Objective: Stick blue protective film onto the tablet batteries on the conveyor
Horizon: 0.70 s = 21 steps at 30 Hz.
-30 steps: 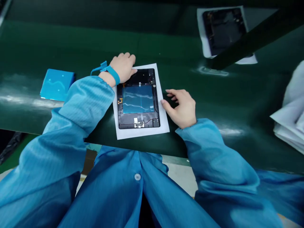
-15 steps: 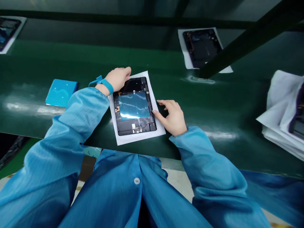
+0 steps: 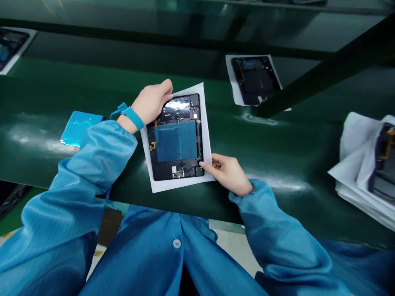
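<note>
An opened black tablet (image 3: 177, 137) with a blue battery in its middle lies on a white sheet of paper (image 3: 182, 184) over the dark green belt (image 3: 92, 86). My left hand (image 3: 151, 102), with a blue wrist strap, grips the tablet's upper left corner together with the paper. My right hand (image 3: 226, 172) pinches the lower right corner of tablet and sheet. Tablet and sheet appear tilted up off the belt between both hands.
A blue flat battery pack (image 3: 80, 127) lies on the belt to the left. Another opened tablet on white paper (image 3: 254, 80) sits further back. A stack of white sheets with a device (image 3: 368, 164) is at the right. A dark diagonal bar (image 3: 324, 70) crosses the upper right.
My right hand slid from the tablet's right side down to its lower right corner and closed on it. My left hand's grip tightened at the top left, and tablet and sheet have risen.
</note>
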Available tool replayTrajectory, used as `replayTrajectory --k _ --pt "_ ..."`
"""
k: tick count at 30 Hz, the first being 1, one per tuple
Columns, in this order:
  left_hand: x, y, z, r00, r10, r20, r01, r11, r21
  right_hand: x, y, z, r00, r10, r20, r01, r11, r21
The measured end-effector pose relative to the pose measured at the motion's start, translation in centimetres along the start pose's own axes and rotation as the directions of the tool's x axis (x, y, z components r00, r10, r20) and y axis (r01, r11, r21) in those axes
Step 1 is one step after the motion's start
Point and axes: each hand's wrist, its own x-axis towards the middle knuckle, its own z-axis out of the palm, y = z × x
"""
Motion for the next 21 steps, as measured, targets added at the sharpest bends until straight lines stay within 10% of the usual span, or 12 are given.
replayTrajectory --k 5,9,14,21 --pt "1.1 -0.9 -2.4 0.976 -0.069 -0.205 0.073 0.997 0.013 3.5 -0.7 1.3 0.994 -0.066 -0.085 0.063 0.998 -0.031" --pt "-1.8 -1.1 -2.3 0.819 -0.086 -0.567 0.080 0.996 -0.035 11.2 -1.8 1.6 0.975 -0.110 -0.194 0.093 0.991 -0.095" --pt "-7.5 -1.1 2.5 0.983 -0.022 -0.182 -0.006 0.988 -0.153 23.4 -4.5 0.4 0.952 -0.070 -0.298 0.019 0.985 -0.172" --pt "-8.4 -1.7 6.1 0.995 0.089 0.049 -0.081 0.987 -0.139 29.5 -5.9 -1.7 0.957 0.029 -0.288 -0.136 0.923 -0.360"
